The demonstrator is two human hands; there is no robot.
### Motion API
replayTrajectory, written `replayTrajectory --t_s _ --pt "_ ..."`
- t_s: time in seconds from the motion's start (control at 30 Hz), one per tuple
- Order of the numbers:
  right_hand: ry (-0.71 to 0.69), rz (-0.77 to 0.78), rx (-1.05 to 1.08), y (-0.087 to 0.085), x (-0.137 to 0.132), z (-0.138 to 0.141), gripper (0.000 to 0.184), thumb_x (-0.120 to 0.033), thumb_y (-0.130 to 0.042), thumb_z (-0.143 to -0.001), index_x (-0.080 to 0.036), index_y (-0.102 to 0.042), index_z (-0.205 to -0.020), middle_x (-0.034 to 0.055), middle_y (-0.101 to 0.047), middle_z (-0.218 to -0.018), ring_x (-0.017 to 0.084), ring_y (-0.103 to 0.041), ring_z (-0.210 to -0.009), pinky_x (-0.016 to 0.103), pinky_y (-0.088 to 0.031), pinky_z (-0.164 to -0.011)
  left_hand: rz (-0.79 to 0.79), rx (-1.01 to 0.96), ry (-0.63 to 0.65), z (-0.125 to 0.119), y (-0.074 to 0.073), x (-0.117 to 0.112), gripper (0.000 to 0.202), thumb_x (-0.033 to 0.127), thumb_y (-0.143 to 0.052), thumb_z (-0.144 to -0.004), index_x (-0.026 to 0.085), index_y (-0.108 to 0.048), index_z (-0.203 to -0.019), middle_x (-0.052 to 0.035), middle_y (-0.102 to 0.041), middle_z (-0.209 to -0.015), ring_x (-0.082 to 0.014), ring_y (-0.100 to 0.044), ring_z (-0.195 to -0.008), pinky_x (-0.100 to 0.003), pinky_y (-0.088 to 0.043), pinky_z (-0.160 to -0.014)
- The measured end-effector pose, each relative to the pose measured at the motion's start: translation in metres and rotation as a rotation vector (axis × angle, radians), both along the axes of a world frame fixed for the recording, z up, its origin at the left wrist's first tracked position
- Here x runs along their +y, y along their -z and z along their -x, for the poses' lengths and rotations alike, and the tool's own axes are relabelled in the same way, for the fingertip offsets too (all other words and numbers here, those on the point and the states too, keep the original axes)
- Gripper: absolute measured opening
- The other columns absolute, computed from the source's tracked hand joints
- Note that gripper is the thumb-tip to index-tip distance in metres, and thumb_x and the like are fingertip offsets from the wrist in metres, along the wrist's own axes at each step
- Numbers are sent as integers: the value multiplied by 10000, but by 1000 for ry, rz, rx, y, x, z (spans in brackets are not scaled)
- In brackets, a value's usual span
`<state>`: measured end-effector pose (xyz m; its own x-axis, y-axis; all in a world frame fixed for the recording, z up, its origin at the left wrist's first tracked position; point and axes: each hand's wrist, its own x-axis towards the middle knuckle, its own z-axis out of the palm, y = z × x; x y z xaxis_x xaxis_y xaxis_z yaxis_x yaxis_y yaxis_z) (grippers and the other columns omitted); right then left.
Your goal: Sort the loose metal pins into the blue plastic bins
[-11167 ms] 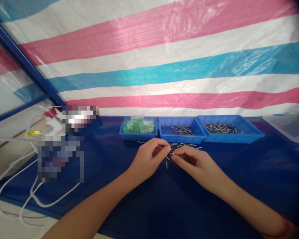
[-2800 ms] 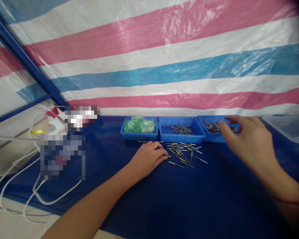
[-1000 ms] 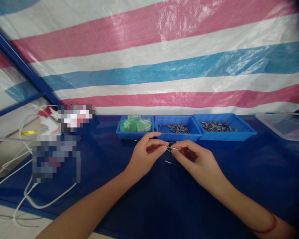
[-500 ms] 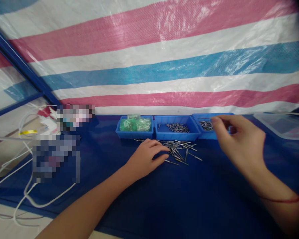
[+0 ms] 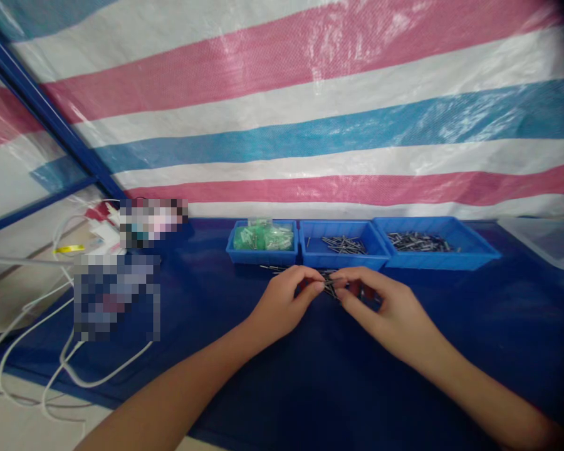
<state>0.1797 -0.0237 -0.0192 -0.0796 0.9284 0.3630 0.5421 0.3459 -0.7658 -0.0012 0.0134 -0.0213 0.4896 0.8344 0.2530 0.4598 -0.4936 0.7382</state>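
Both hands meet over a pile of metal blind rivets (image 5: 329,289) on the blue table, hiding most of it. My left hand (image 5: 284,300) pinches a thin blind rivet (image 5: 329,282) between thumb and forefinger. From the right, my right hand (image 5: 385,307) has its thumb and forefinger closed about the other end of that rivet. Just behind the hands, the middle blue bin (image 5: 343,255) contains some loose rivets. The right blue bin (image 5: 444,257) holds a larger heap, while the left blue bin (image 5: 263,255) has green and clear bags of small parts.
A clear plastic lid or tray (image 5: 545,244) lies at the right back. White cables (image 5: 108,382) and blurred-out objects crowd the left side of the blue table (image 5: 338,388). A striped plastic sheet (image 5: 282,150) hangs behind, beside a blue frame post (image 5: 51,106).
My right hand has moved left and down from over the right bin to my left hand. My left fingers have closed on a rivet. The view has shifted slightly.
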Motion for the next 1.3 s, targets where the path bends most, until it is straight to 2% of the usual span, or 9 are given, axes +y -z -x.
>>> replayTrajectory --t_s 0.17,0.27,0.53,0.73,0.87,1.0,1.07,1.2,1.3 --pt "19 126 296 5 -3 7 227 -381 -616 -816 -206 -649 -957 52 -687 -905 179 -614 -748 297 -483 -640 168 -170 -11 -6 -1 -9 166 296 -510 -906 156 -591 -945 -25 -625 -887 -132 -559 -780 -230 -419 -705" --pt "42 139 349 6 -1 5 208 -398 -631 -807 -204 -655 -878 45 -685 -856 179 -617 -744 298 -482 -654 224 -233 11 -9 1 -12 156 305 -531 -895 157 -564 -932 -14 -608 -864 -118 -543 -758 -215 -405 -670" --pt "26 47 168 6 -3 4 143 -331 -586 -844 -210 -663 -854 35 -674 -836 178 -597 -757 294 -455 -654 230 -137 101 -7 3 -11 227 337 -522 -897 160 -615 -1005 -35 -624 -932 -130 -542 -801 -222 -404 -667" --pt "-9 -18 106 1 -2 2 114 -268 -567 -850 -219 -665 -881 18 -661 -802 155 -579 -711 277 -440 -632 199 -186 18 -4 -1 -9 208 346 -577 -858 150 -610 -923 -28 -604 -879 -119 -539 -755 -213 -412 -644" --pt "-20 5 55 0 0 1 112 -272 -557 -852 -218 -653 -834 6 -655 -762 146 -568 -672 274 -431 -622 173 -224 -34 -1 -4 -7 215 354 -570 -863 152 -603 -929 -28 -609 -901 -119 -555 -772 -217 -431 -671" --pt "-41 27 -8 -1 3 -3 183 -308 -518 -873 -217 -649 -783 4 -660 -749 151 -587 -684 273 -437 -641 118 -143 -40 1 -7 -5 265 393 -529 -887 157 -605 -979 -31 -631 -898 -128 -574 -774 -231 -452 -683" --pt "62 -8 -16 -4 8 -12 204 -347 -521 -866 -213 -660 -801 17 -682 -799 169 -605 -725 278 -443 -650 24 -32 -39 4 -9 -3 267 377 -525 -893 159 -608 -1021 -39 -636 -922 -143 -582 -811 -256 -463 -736" --pt "452 -103 -86 -14 23 -52 258 -418 -524 -834 -207 -670 -804 48 -694 -794 207 -615 -711 306 -432 -620 -260 290 -58 12 -9 3 270 307 -470 -924 171 -608 -1112 -70 -611 -1090 -204 -541 -1019 -353 -415 -926" --pt "743 -59 -330 -21 32 -81 241 -415 -536 -806 -221 -675 -839 43 -666 -697 253 -640 -709 344 -422 -633 -365 502 -107 17 -5 6 301 292 -421 -942 186 -586 -1170 -71 -584 -1174 -223 -523 -1040 -376 -423 -908"
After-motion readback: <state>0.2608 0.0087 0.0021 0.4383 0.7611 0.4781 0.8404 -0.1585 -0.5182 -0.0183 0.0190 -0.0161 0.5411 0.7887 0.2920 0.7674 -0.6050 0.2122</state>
